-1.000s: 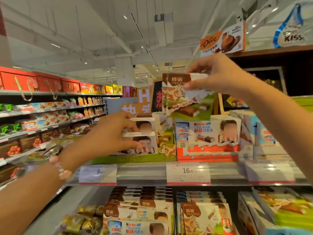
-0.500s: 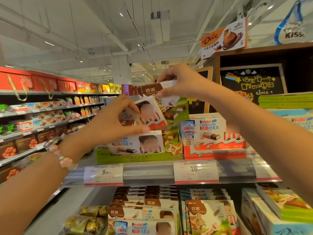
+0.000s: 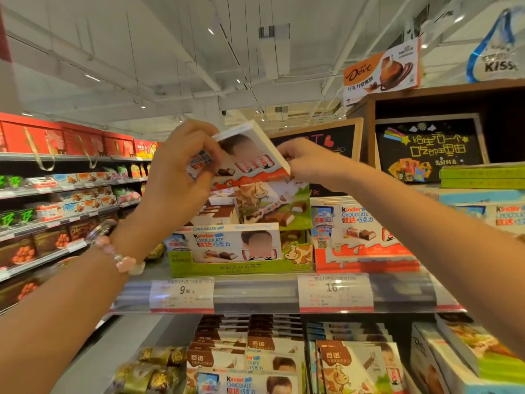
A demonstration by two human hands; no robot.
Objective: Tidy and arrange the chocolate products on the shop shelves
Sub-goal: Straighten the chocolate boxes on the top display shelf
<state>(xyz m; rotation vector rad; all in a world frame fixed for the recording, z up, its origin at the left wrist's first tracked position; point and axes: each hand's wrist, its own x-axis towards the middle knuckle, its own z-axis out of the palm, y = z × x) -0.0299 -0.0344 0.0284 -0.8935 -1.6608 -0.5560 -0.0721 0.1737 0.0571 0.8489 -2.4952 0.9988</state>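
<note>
Shelf unit (image 3: 255, 294) ran across the view, its front rail carrying two price tags (image 3: 181, 294). On its right part sat the large Kinder carton stack (image 3: 366, 237); at centre a green display tray (image 3: 241, 267) held one small Kinder box (image 3: 227, 244) standing face-out, with cow-print packs (image 3: 272, 207) upright behind it. Lower tier (image 3: 255, 362) showed mixed Kinder and brown-topped packs, none squared up. Both arms were raised above the tray. Held box (image 3: 250, 157), a small white-and-red Kinder pack, was in the air above the cow-print packs, tilted, not touching the shelf. Left hand (image 3: 181, 172) gripped its left end with curled fingers; right hand (image 3: 309, 163) pinched its right end at the lower corner. A bead bracelet (image 3: 125, 260) was on the left wrist. Judgement: step in hand was re-facing a stray Kinder box so it could join its matching product; tidying looked only partly done, given the lower tier. Next move would call for levelling the box, label forward, and lowering it into the green tray without knocking the upright cow-print packs over.
</note>
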